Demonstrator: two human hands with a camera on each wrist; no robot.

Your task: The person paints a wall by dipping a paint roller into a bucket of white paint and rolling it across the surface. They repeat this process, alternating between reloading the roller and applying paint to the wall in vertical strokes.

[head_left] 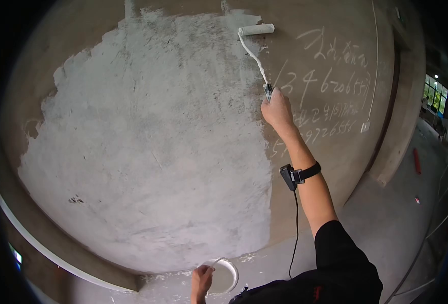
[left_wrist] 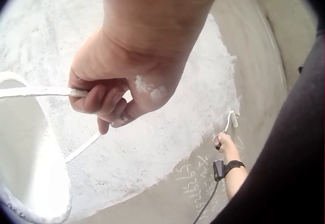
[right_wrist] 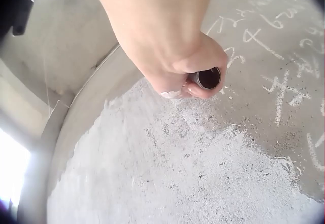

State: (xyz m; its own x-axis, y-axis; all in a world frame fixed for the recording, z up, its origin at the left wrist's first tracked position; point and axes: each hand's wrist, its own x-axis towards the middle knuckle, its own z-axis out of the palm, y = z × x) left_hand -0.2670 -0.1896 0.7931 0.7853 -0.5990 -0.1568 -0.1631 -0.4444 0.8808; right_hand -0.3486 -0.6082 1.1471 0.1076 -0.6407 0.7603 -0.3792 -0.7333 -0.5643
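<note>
My right hand (head_left: 278, 112) grips the dark handle of a paint roller (head_left: 257, 30), arm stretched up. The white roller sleeve lies against the wall (head_left: 153, 137) at the upper right edge of the whitish coating. In the right wrist view the hollow butt of the roller handle (right_wrist: 208, 78) shows inside the curled fist. Low in the head view, my left hand (head_left: 202, 279) holds the handle of a white bucket (head_left: 234, 276); the left wrist view shows the fingers curled round that bucket handle (left_wrist: 43, 91). White smears mark the left palm.
Chalk writing (head_left: 325, 96) covers the bare brown wall on the right, with a wall socket (head_left: 365, 126) beyond it. A cable (head_left: 296, 233) hangs from the right wrist camera. A red object (head_left: 417, 161) lies on the floor at far right. White spatters dot the floor near the bucket.
</note>
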